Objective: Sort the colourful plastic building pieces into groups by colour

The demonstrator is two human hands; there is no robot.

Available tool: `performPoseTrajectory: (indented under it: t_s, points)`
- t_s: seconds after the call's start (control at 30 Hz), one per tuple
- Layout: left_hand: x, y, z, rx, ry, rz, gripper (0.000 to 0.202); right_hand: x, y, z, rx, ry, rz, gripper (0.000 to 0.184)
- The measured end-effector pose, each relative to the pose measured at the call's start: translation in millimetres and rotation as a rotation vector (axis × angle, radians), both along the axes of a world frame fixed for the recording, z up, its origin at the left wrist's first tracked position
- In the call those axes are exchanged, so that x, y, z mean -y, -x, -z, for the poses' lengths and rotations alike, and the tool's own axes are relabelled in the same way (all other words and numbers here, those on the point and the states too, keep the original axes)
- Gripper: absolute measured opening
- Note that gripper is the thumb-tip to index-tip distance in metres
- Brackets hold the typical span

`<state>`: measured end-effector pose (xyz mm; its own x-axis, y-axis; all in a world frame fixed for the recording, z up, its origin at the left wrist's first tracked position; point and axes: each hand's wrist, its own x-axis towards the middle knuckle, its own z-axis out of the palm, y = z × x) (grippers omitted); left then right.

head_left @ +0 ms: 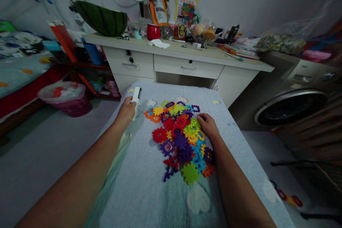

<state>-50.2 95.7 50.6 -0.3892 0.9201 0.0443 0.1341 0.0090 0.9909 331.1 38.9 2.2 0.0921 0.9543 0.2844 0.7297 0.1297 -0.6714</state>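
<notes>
My left hand (126, 113) is closed around a slim white remote control (136, 100) with a dark end, held upright at the left of the cloth-covered table (128, 181). Beside it, in the middle of the table, spreads a heap of colourful interlocking plastic pieces (181, 140), with toothed edges, in red, purple, green, yellow, orange and blue. At the heap's right edge, next to some lime-green pieces (192, 126), rests my right hand (208, 124). Its fingers are curled in, and whatever they may hold is hidden.
Beyond the table stands a white desk (133, 58) bearing a watermelon piece (103, 17), a red mug (153, 32) and a jar (180, 28). A pink waste bin (68, 103) is on the left floor; a washing machine (269, 82) stands at right.
</notes>
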Motion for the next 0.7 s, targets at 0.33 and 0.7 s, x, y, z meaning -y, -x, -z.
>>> performPoseTrajectory:
  t_s: [0.33,0.7]
  points:
    - [-29,32,16.7,-0.627,-0.042,-0.115,0.020,0,0,-1.3,-0.015,0.006,0.003,0.036]
    - [-23,25,14.8,-1.235,0.188,-0.017,0.034,-27,-4,3.9,-0.067,0.084,0.107,0.046]
